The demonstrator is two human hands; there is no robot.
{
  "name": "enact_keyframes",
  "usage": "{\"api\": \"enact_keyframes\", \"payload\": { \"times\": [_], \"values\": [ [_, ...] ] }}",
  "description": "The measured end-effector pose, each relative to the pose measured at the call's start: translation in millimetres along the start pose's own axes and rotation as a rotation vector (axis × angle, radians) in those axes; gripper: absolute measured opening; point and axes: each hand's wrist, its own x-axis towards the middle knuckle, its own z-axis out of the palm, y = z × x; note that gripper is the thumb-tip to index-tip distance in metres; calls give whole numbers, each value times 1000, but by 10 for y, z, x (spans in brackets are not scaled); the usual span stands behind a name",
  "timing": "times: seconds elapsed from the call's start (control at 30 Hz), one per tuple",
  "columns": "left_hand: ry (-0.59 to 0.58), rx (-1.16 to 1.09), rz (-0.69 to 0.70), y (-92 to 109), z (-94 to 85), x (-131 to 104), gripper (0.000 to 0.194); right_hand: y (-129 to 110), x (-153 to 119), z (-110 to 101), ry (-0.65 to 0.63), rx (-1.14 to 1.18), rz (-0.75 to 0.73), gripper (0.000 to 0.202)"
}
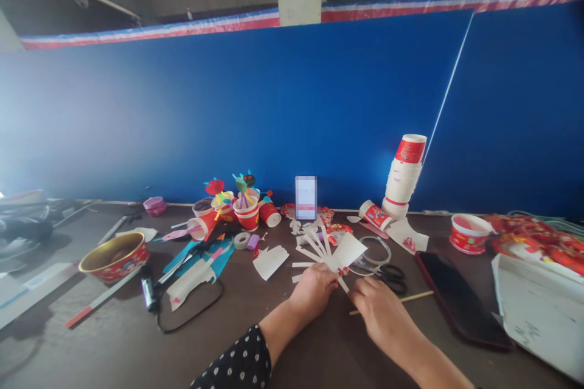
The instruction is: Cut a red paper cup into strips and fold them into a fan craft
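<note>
My left hand [314,292] is closed on a piece of white paper [347,250] cut into long strips that fan out to the upper left. Beside it on the right, the fingers of my right hand [376,307] pinch the lower end of one narrow strip. A wide uncut part of the paper points to the upper right. Black-handled scissors [393,279] lie just beyond my right hand, near a thin wooden stick [416,296] on the table.
Red paper cups [247,214] with colourful figures stand at centre left, near a gold bowl [114,257]. A phone [305,197] stands upright at the back. Stacked cups [404,179], a dark tablet [463,301] and a white tray [538,310] are on the right.
</note>
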Motion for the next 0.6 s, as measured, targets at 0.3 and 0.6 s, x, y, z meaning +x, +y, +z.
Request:
{"api": "enact_keyframes", "payload": {
  "times": [0.3, 0.6],
  "values": [
    [2, 0, -3, -17, 15, -14, 20, 7, -104, 93, 60, 52, 10, 35],
    [42, -44, 20, -39, 51, -5, 16, -74, 40, 97, -16, -129, 41, 36]
  ]
}}
